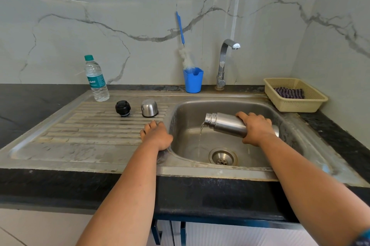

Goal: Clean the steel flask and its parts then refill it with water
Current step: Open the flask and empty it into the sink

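Flask (226, 124) tipped mouth-left over sink (260, 162), water running from its mouth toward drain (222, 156). Right hand (255, 128) fingers wrapped round flask body. Left hand (157, 134) flat on sink's left rim, fingers relaxed. Stopper (123, 108) and cup (149, 108) on drainboard; bottle (96, 78) behind them.
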A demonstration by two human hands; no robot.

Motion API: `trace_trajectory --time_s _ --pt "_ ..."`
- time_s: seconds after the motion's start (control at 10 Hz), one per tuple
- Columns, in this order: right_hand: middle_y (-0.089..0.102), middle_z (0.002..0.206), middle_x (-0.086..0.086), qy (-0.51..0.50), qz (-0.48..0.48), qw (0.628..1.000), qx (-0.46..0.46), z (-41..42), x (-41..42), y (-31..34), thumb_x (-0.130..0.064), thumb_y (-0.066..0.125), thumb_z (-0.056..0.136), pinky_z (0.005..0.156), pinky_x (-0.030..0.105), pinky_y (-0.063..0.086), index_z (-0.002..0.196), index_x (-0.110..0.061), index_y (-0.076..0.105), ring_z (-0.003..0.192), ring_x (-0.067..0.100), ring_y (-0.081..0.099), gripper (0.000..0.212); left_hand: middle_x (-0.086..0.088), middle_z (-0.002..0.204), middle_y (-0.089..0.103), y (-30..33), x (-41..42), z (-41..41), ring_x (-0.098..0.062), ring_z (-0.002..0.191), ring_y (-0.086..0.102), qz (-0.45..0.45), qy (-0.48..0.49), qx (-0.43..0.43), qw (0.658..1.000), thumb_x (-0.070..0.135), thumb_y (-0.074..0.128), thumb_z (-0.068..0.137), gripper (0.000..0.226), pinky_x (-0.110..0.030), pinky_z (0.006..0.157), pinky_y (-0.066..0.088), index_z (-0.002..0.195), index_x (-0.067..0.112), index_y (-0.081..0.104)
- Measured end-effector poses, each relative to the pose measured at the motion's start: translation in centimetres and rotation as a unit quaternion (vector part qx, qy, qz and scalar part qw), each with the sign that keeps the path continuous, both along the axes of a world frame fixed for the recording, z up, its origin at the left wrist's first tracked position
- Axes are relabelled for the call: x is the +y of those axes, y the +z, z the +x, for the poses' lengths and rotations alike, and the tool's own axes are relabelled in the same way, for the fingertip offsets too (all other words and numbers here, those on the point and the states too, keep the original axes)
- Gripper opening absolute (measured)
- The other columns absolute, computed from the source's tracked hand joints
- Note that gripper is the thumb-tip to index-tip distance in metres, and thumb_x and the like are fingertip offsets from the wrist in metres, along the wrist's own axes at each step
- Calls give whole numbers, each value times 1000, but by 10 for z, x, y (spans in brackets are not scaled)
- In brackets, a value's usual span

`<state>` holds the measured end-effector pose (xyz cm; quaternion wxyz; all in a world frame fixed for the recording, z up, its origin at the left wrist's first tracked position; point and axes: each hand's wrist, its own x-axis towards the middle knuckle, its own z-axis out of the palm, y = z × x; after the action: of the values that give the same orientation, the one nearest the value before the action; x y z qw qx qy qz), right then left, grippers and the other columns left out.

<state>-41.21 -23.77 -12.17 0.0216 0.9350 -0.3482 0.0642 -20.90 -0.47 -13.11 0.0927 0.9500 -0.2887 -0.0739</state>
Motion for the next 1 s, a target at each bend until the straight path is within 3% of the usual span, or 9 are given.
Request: trace_trajectory --time_s 1.0 --pt "53 118 3 0 -5 1000 4 2 0 1 -27 81 66 97 45 40 135 -37 33 112 28 51 85 -15 154 24 -1 -1 2 -35 139 25 9 -1 -10 1000 39 50 94 69 -45 116 24 153 12 25"
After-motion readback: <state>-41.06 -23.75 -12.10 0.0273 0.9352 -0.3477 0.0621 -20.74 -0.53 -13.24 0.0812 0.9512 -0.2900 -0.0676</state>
